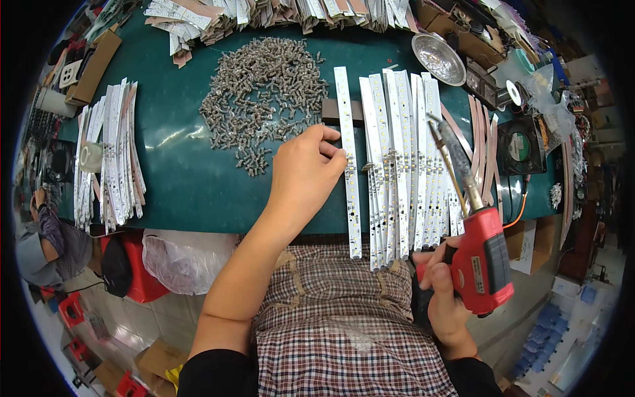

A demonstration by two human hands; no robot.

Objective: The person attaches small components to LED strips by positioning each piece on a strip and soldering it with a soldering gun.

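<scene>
My left hand [306, 165] has its fingers curled at the left edge of a narrow white LED strip [352, 205], thumb and fingertips closed on it near its middle. The strip's upper part lies over a dark brown block [330, 110]. In my right hand [444, 291] is a red and black soldering gun [486, 264], its metal tip and feed tube pointing up over a row of white LED strips [397, 178]. Those strips lie side by side, with small grey parts near their middles. A large pile of small metal connectors [261, 92] lies left of the block.
More strips [109, 159] lie at the left under a whitish roll [90, 157]. Stacked strips [284, 14] line the far edge. A metal bowl [438, 59], solder spool [509, 94] and black fan [521, 147] stand at right. Another person [49, 245] sits far left.
</scene>
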